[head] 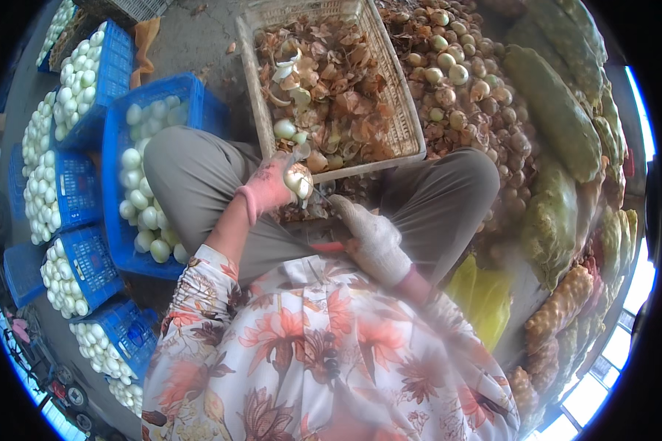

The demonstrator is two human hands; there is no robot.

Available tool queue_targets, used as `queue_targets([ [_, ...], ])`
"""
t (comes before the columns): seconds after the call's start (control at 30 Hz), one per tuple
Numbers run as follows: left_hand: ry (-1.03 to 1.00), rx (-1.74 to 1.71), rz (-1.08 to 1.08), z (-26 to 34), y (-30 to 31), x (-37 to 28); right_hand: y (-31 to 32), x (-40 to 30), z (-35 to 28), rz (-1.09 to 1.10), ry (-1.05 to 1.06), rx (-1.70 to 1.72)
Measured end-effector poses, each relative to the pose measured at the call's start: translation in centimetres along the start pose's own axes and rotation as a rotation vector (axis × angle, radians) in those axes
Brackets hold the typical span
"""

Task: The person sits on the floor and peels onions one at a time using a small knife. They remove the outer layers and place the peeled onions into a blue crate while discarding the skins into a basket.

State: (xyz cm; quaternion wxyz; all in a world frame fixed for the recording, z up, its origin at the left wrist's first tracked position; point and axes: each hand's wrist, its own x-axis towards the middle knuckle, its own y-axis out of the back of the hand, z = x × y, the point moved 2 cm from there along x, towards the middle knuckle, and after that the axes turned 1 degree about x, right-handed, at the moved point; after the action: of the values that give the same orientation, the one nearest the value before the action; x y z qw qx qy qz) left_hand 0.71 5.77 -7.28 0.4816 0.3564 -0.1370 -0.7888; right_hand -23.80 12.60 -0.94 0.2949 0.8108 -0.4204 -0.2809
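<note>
My left hand (267, 186), in a pink glove, grips a partly peeled onion (299, 181) above the near edge of a white plastic crate. In a white knit glove, my right hand (372, 237) is closed around a knife whose thin blade (322, 195) reaches to the onion's lower right side. Most of the knife's handle is hidden by the glove. Brown onion skins (358, 105) fill much of the crate (416, 124) in front of me. A pale peeled onion (284, 129) lies among the skins, near the crate's left wall.
By my left knee stands a blue crate (110, 182) partly filled with peeled onions (143, 199). Several more blue crates (91, 270) heaped with onions line the far left. Unpeeled onions (474, 105) are piled at right, beside full mesh sacks (554, 118). A yellow bag (482, 297) lies near my right thigh.
</note>
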Motion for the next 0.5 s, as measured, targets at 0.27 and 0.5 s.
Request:
queue_targets([
  [0.27,-0.021,-0.007,0.004,0.2,0.1,-0.2,-1.5,1.0,-0.1,-0.090,-0.120,-0.121],
  [0.5,0.018,0.099,0.204,0.9,-2.6,-0.7,-1.2,1.7,0.3,-0.121,-0.264,0.222],
])
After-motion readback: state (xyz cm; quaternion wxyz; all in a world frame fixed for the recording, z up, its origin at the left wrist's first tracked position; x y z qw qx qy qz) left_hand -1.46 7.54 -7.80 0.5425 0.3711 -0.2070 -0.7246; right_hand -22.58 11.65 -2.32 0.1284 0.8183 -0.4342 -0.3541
